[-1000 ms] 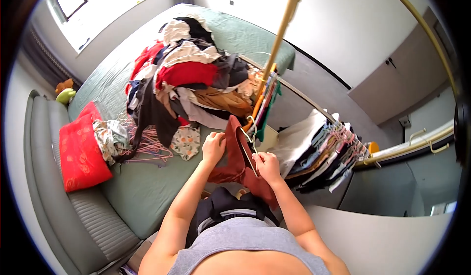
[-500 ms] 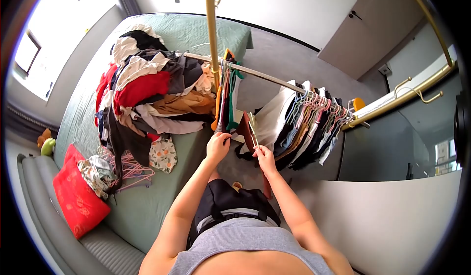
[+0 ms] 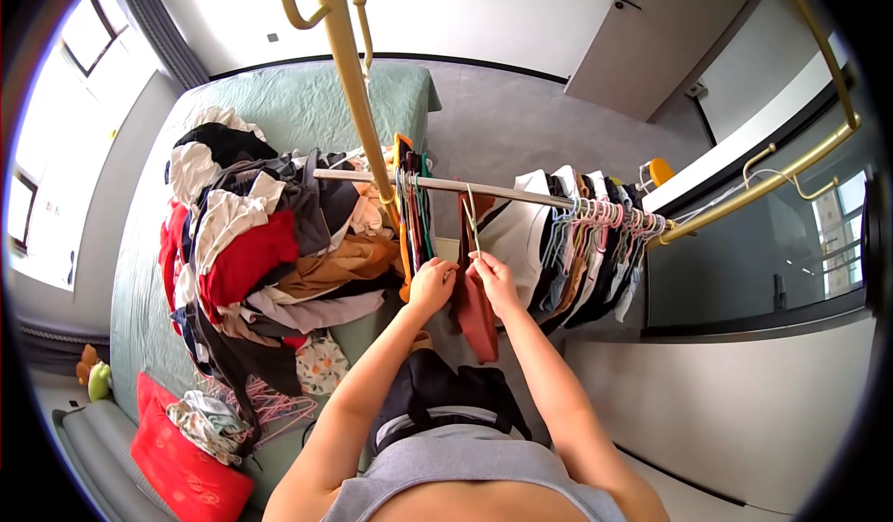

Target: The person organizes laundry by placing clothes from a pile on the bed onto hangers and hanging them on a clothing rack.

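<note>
In my right hand (image 3: 495, 280), closed fingers pinch a pale hanger (image 3: 474, 229) that stands at the metal rail (image 3: 456, 185). A reddish-brown garment (image 3: 476, 322) hangs at this hanger, dangling below and between my hands. My left hand (image 3: 433, 285) is closed just left of the garment, beside a small group of hanging clothes (image 3: 406, 206) with orange and green pieces; what its fingers hold is hidden. To the right along the rail, a white garment (image 3: 512, 243) and several clothes on pink and blue hangers (image 3: 595, 213) hang close together.
A large heap of clothes (image 3: 246, 252) lies on the green-covered bed (image 3: 288, 103) at left. Near it are pink hangers (image 3: 270, 401) and a red cushion (image 3: 191, 452). The gold post (image 3: 352, 75) with hooks rises before me; a dark glass panel (image 3: 735, 261) is at right.
My view has tilted and shifted, so the rail sits lower and more level. The hanger has risen to the rail, and the reddish-brown garment now hangs lower in front of me.
</note>
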The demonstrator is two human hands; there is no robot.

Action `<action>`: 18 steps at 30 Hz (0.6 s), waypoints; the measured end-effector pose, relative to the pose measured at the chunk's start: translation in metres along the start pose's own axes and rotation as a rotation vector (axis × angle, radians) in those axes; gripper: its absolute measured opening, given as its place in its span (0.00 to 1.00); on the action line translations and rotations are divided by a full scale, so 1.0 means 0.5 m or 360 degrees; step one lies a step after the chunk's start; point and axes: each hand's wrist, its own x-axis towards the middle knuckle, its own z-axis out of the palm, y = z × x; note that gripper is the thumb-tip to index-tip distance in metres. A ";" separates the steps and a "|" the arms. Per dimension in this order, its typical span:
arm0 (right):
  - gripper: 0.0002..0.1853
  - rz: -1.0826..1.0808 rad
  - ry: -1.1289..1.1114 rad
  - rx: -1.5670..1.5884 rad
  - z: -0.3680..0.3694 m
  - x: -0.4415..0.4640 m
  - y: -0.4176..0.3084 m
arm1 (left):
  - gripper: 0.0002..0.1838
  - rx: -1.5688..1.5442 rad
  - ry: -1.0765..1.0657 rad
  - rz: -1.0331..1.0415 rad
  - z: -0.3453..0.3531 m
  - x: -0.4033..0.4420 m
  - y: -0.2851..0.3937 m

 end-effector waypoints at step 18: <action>0.16 0.0555 0.0206 -0.0424 0.082 0.333 0.281 | 0.07 0.0162 0.0103 -0.0234 -0.096 -0.009 -0.161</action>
